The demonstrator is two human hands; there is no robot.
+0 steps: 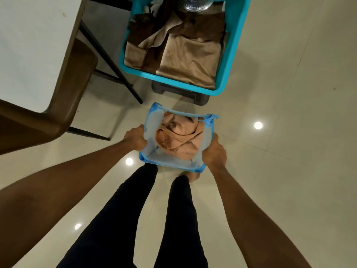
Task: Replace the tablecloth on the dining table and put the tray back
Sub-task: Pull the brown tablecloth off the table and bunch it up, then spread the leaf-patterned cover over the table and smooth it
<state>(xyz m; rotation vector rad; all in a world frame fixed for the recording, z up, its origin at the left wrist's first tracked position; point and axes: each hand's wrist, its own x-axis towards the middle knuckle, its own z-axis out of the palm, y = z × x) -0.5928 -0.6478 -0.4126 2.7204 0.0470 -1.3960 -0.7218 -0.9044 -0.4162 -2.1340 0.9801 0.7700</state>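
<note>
A soft blue fabric hamper (pixel 152 157) stands on the floor in front of my legs, with a crumpled peach cloth (pixel 180 138) inside it. My left hand (pixel 136 138) grips the hamper's left rim. My right hand (pixel 214 151) grips its right rim. Beyond it, a teal plastic basket (pixel 234 47) holds folded tan and brown cloths (pixel 185 60). The dining table's bare white top (pixel 29 45) shows at the upper left.
A brown chair (pixel 63 105) with black legs is tucked at the table's corner. A glass bowl (pixel 197 3) rests at the far end of the teal basket, which sits on a dark stool (pixel 181 94). Glossy tiled floor (pixel 289 113) spreads to the right.
</note>
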